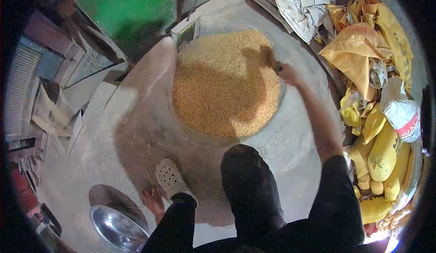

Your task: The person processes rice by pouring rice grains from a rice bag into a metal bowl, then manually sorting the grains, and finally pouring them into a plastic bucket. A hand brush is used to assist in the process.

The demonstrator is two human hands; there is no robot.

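Observation:
My right hand (290,74) is closed around the short dark handle of a small tool (269,58). Its brownish head is at the right edge of a broad heap of golden grain (222,85), and blur hides whether it is a brush or a scraper. Low in the view, my left hand (153,202) is beside a pale perforated clog (172,178) on my foot. Thin yellowish straw (151,178) runs from its fingers, which look closed on it. A shiny metal bowl (118,225) stands to the left of that hand.
Yellow and white sacks (383,155) are piled along the right side, with folded sacks (299,3) at the top. Boards and a panel with a perforated grille (20,89) line the left. A green surface (125,14) lies beyond the concrete floor (150,103).

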